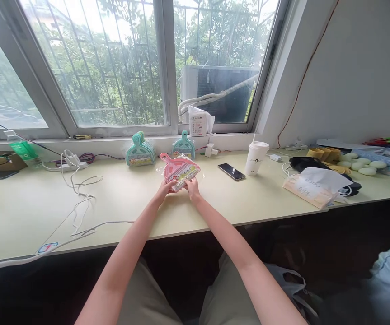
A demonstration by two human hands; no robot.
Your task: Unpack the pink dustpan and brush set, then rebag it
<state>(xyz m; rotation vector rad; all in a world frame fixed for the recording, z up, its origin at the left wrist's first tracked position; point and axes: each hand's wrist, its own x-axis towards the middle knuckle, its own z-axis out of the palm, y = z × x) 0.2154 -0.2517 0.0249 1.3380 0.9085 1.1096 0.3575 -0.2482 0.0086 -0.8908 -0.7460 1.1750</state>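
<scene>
A pink dustpan-and-brush set (180, 169) in a clear wrapper is held tilted over the table, its handle toward the upper left. My left hand (165, 189) grips its lower left edge. On the lower right edge, my right hand (192, 186) has its fingers closed on the same set. Behind it, a stack of teal dustpan sets (140, 151) stands on the left, and another teal set (184, 145) stands on the right, near the window wall.
A phone (231, 171) and a white cup with a straw (256, 158) lie to the right, with a tissue pack (317, 186) beyond. White cables (82, 197) run over the table (120, 194) at left, near a green bottle (25, 150).
</scene>
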